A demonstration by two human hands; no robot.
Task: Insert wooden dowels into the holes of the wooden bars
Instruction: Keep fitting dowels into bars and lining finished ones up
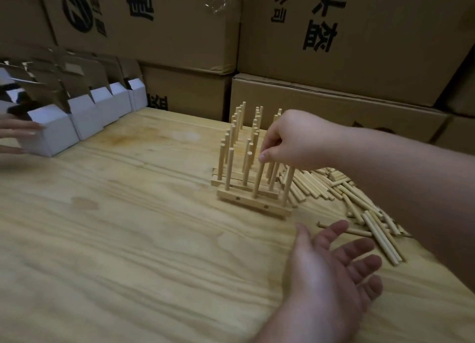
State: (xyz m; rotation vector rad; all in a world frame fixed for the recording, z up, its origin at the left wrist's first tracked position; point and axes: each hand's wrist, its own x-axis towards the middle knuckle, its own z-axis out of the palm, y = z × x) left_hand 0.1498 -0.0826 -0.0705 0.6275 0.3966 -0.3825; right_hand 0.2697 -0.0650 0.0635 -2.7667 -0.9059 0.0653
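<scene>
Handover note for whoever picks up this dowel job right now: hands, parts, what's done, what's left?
Right hand: pinches the top of a dowel standing in the front bar.
Left hand: open, palm up, holds nothing, near the table edge.
Parts: rear bars stand behind the front one; loose dowels lie in a pile to the right.
Done: rear bars carry upright dowels; the front bar shows three.
Left: probably seat the pinched dowel; whether any top holes remain empty cannot be told.
Another person's hands are at the white boxes, far left.
</scene>
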